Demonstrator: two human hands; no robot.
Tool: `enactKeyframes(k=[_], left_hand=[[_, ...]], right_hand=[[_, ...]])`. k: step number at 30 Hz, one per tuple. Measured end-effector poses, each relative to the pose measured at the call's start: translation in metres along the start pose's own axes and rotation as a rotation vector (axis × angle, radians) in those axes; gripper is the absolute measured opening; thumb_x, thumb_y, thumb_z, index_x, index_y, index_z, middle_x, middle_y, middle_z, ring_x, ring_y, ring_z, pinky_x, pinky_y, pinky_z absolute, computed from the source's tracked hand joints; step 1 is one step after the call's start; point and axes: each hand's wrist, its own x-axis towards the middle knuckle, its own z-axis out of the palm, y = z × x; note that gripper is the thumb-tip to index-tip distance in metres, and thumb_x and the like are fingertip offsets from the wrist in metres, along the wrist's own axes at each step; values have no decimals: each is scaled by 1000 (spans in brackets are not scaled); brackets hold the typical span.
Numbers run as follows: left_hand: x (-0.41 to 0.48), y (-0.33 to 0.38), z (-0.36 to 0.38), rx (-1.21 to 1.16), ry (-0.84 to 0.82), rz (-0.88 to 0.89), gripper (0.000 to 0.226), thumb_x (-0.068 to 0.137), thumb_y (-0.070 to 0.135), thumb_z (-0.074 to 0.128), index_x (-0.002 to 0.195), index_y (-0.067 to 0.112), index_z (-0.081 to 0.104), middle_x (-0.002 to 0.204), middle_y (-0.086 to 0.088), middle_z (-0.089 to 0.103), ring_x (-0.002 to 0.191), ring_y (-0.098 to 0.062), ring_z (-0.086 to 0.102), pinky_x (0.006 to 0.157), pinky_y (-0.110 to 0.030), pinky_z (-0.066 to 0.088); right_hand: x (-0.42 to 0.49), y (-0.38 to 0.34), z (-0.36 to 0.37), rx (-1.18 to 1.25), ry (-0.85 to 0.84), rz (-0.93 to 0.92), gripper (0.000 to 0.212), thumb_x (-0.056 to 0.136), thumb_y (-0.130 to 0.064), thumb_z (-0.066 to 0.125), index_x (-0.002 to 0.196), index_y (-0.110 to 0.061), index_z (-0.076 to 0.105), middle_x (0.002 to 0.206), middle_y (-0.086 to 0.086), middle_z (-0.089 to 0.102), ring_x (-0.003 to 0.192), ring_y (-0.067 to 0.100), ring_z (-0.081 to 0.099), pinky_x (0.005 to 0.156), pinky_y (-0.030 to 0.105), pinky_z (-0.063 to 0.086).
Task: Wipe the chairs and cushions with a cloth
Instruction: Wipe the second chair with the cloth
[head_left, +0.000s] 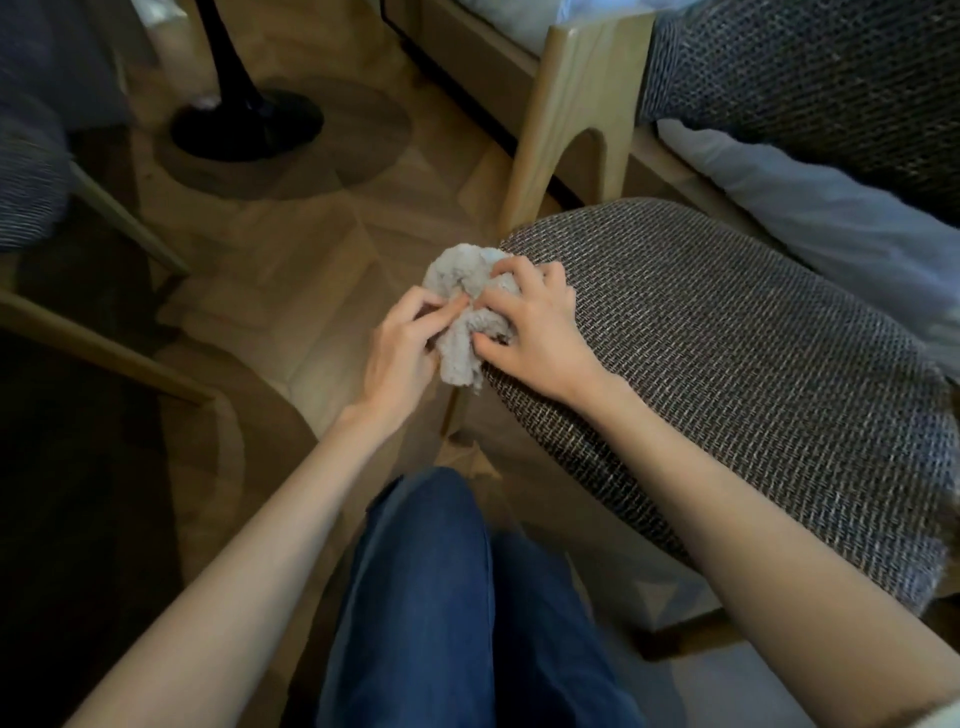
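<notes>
Your leg (426, 597), in blue denim, fills the bottom centre, knee toward the seat's near corner. Both forearms run up from the lower corners and meet just beyond it.

Left hand (402, 348): fingers curled, pinching the cloth (460, 358) from the left. It hangs out over the floor, off the seat.

Right hand (535, 332): fingers curled over the cloth from the right, heel and wrist resting on the cushion (727, 374) at its left edge.

Cloth: pale grey, bunched into a wad between both hands at the cushion's far-left corner. A tail hangs past the edge.

Cushion: dark woven seat pad with a rounded edge, running right and away from your hands. Your right forearm lies across its near side. The rest of its top is open to the right.

Left of the hands: wood floor (311, 260), an open strip between the cushion and a pale wooden rail (104, 353) at far left. It is dark under the rail.

Beyond the corner: a light wooden post (566, 114) stands just behind the cushion, the closest hard edge to the cloth. Right of it is a back cushion (810, 88) in the same weave. A pale blue pillow (810, 218) sits between it and the seat.

Far left: a black base (244, 124), flared, on the floor and well apart. There is striped fabric at the frame edge, too blurred to identify.
</notes>
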Motion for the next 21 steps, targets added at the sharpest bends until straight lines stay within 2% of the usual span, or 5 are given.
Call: enactKeyframes(k=[4,9,12,18,21], left_hand=[[-46,34,4,-96,-5,206,39,78,-5,71,116,1,66,96,-16,64,88,-19,59,77,-23,47],[-86,76,20,-171,-66,301,43,76,-6,73,117,-1,65,96,-15,66,88,-24,64,78,-35,52],[-105,103,31,-180,-142,438,45,78,-1,74,121,1,62,96,-11,66,87,-25,64,76,-35,53],[-133,187,65,-248,-179,570,43,77,9,76,119,6,66,92,-3,64,83,-16,60,68,-29,56],[-141,221,79,-279,-223,573,46,75,9,78,119,5,65,92,-5,62,84,-19,60,67,-33,56]], right_hand=[[-53,2,-22,33,-72,-52,25,76,-34,69,93,-16,66,121,6,50,97,28,37,81,49,39],[-124,10,-59,54,-68,12,25,70,-40,62,85,-19,64,115,-1,51,94,26,38,80,49,41],[-165,17,-80,31,-42,56,26,67,-39,59,79,-17,62,111,-1,53,92,27,41,80,47,41],[-245,43,-123,24,105,206,22,67,-35,55,70,-13,59,105,-6,51,95,21,36,82,33,34],[-273,53,-135,39,190,290,22,68,-33,54,67,-11,57,103,-3,54,96,26,41,85,27,32]])
